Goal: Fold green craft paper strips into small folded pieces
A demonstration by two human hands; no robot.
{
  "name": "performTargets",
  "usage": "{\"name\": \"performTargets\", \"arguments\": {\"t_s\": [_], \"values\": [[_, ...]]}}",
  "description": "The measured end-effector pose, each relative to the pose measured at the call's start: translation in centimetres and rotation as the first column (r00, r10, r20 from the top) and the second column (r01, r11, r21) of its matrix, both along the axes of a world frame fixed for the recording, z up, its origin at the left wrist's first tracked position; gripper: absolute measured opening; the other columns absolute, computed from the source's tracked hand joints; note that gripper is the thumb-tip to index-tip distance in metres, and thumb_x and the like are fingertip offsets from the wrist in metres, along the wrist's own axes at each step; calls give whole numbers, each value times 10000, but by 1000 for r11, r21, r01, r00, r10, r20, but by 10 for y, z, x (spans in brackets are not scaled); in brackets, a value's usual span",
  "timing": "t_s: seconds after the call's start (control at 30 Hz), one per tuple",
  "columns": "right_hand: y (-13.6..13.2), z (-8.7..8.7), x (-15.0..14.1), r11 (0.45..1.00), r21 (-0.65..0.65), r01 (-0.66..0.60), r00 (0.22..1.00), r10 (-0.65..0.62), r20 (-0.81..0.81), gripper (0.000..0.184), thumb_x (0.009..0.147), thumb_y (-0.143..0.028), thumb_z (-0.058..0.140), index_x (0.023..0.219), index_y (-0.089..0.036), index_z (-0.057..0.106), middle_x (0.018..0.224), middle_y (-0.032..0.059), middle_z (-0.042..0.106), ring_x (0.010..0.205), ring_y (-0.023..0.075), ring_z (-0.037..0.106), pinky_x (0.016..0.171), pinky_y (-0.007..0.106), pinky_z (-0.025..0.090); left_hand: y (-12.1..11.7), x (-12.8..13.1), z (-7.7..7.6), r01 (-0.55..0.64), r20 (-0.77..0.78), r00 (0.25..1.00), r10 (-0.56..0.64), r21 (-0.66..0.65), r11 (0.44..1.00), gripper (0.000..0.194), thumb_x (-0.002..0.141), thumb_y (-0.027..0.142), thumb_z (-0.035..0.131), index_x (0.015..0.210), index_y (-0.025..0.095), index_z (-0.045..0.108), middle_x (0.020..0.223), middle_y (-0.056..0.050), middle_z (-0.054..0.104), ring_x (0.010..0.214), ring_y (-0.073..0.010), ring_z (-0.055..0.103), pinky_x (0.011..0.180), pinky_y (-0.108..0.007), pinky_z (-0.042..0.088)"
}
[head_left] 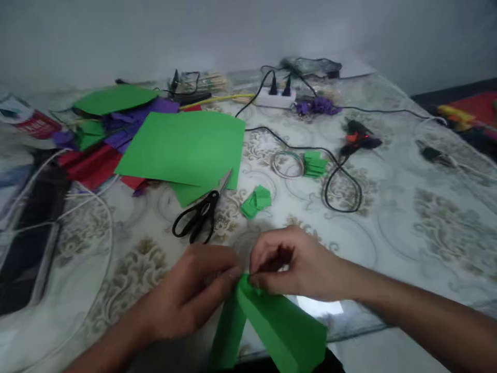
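Near the table's front edge, my left hand (198,292) and my right hand (289,264) meet, each closed in a pinch on the top of a folded strip of green paper (281,329). From that pinched point the paper hangs down in two legs, a narrow one on the left and a wider one on the right. My fingertips cover the spot where the legs join. Just beyond my hands lie black-handled scissors (205,210), blades pointing away, and a few small green paper pieces (256,201).
Green sheets (186,147) lie behind the scissors, beside red (91,168) and purple paper. A glue gun (359,137) with a looped black cord rests at the right. Further back is a white power strip (275,97). A ring (287,165) sits mid-table; a dark device (29,243) lies left.
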State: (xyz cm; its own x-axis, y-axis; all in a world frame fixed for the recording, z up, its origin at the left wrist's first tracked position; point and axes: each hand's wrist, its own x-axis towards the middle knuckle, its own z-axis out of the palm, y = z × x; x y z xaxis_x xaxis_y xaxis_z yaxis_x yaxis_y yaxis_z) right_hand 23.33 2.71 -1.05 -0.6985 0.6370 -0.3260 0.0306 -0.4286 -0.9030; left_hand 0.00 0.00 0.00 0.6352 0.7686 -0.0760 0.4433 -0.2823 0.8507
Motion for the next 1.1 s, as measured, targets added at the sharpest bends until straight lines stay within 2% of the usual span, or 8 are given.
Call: {"name": "performTargets", "arguments": {"t_s": [0.1, 0.2, 0.37, 0.47, 0.63, 0.77, 0.97, 1.1], "values": [[-1, -2, -2, 987, 109, 119, 993, -121, 10, 123, 778, -139, 770, 857, -134, 677, 724, -12, 626, 648, 105, 547, 587, 213, 416, 1, 0, 1, -162, 81, 984, 159, 34, 986, 182, 1057, 239, 443, 1022, 240, 622, 884, 9, 673, 804, -160, 648, 694, -278, 474], [-2, -5, -1, 934, 273, 232, 968, -248, 27, 126, 841, -153, 704, 966, -158, 690, 751, -23, 596, 676, 115, 542, 600, 225, 413, 1, 0, -1, -265, 130, 961, 244, 181, 947, 271, 994, 173, 501, 1244, 243, 575, 1126, -48, 675, 1024, -214, 651, 844, -320, 514], [-2, -9, 1, 843, 444, 304, 933, -358, 42, 120, 860, -112, 647, 914, -210, 604, 779, -36, 552, 700, 121, 521, 615, 239, 409, -5, 8, -5, -280, 141, 960, 242, 482, 830, 334, 835, -3, 597, 1103, 192, 556, 1074, -69, 615, 1008, -205, 623, 869, -314, 521], [-3, -9, -1, 814, 442, 378, 905, -424, 7, 227, 826, -79, 650, 887, -236, 499, 772, -56, 535, 672, 113, 513, 602, 232, 411, -7, 14, -6, -258, 138, 966, 218, 511, 820, 327, 822, -7, 614, 1071, 183, 521, 1045, -64, 607, 962, -184, 624, 823, -288, 531], [-5, -6, -1, 827, 492, 271, 931, -355, 84, 137, 859, -127, 644, 836, -213, 540, 727, -44, 543, 616, 105, 498, 545, 223, 403, -8, 17, -12, -268, 62, 960, 273, 487, 831, 393, 866, 121, 676, 1204, 182, 486, 1239, -129, 580, 1165, -249, 602, 972, -371, 525], [-8, -6, -2, 819, 509, 264, 932, -353, 86, 138, 881, -143, 658, 852, -211, 541, 716, -42, 569, 603, 101, 519, 532, 212, 414, -9, 16, -16, -207, -25, 969, 245, 457, 865, 595, 885, 224, 717, 1398, 182, 420, 1335, -156, 565, 1263, -308, 563, 1051, -455, 499], [-10, -9, -6, 880, 395, 265, 951, -306, 44, 153, 912, -162, 650, 844, -217, 524, 701, -29, 625, 625, 129, 630, 569, 235, 479, -6, 16, -19, -177, -77, 968, 239, 469, 865, 506, 912, 218, 745, 1357, 231, 505, 1231, -92, 643, 1163, -267, 614, 1009, -395, 525], [-10, -12, -7, 924, 237, 301, 952, -307, -12, 151, 888, -179, 686, 854, -214, 543, 699, -11, 683, 656, 162, 689, 598, 267, 528, -6, 13, -21, -213, -61, 960, 275, 478, 852, 469, 915, 232, 748, 1336, 249, 540, 1209, -72, 659, 1123, -246, 643, 986, -377, 545]]}}
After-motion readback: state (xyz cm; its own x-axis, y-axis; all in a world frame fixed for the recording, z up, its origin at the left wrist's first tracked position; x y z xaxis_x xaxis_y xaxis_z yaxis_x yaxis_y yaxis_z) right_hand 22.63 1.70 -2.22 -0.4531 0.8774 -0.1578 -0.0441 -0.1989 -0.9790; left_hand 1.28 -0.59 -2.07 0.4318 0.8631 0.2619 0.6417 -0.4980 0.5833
